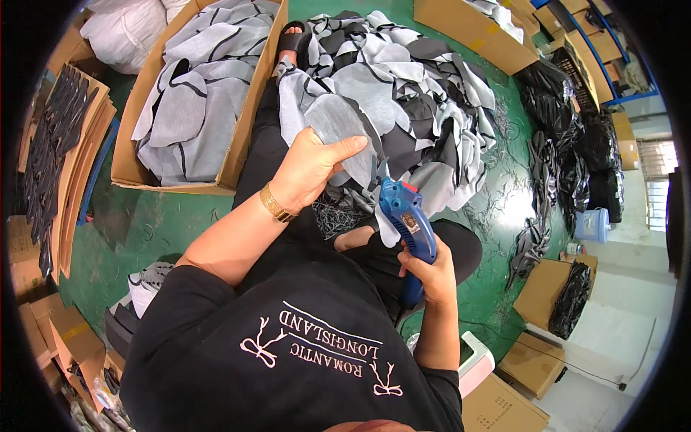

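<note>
Scene evenly and brightly lit; daylight is admitted from a window (658, 183) well to the right of the gripping hands, where the view is washed out. A pale glare patch is seen on the green floor (504, 209) just right of the blue tool (409, 225). Shadows are kept soft under the forearms. Sharp focus is held around the grip; straight edges are bent near the rim, and a black vignette is left at the corners.
</note>
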Motion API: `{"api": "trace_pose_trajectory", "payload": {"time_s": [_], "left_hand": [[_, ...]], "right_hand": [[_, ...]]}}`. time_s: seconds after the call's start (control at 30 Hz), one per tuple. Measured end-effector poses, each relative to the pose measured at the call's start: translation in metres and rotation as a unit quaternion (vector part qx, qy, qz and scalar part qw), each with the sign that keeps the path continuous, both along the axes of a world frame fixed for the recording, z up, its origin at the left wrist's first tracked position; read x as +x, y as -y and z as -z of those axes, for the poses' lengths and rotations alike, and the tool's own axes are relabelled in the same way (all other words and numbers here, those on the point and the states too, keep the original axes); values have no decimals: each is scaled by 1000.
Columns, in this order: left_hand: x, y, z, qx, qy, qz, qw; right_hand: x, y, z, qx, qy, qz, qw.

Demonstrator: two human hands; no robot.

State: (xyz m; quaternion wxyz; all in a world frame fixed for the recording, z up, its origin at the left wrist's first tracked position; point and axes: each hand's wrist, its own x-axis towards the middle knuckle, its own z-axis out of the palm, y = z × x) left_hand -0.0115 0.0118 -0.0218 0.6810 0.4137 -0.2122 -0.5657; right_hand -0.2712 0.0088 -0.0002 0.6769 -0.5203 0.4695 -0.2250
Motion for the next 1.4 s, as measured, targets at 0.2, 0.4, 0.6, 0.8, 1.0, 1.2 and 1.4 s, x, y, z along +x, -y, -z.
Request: {"api": "trace_pose_trajectory", "payload": {"time_s": [0.2, 0.4, 0.6, 0.8, 1.0, 1.2, 1.4], "left_hand": [[5, -2, -8, -17, 39, 31, 999], [5, -8, -23, -33, 72, 48, 996], [6, -8, -18, -35, 125, 55, 990], [4, -10, -19, -49, 138, 57, 987], [5, -12, -14, -52, 166, 79, 982], [-1, -11, -16, -57, 126, 78, 987], [2, -8, -8, 13, 51, 98, 994]], "right_hand": [[0, 3, 0, -19, -25, -18, 999], [1, 5, -7, -42, -55, -29, 997], [0, 6, -13, -58, -66, -28, 996], [1, 7, -15, -55, -63, -32, 996], [6, 9, -15, -44, -61, -23, 997], [15, 11, -10, -47, -1, -11, 999], [18, 13, -6, -74, 51, 31, 995]]}}
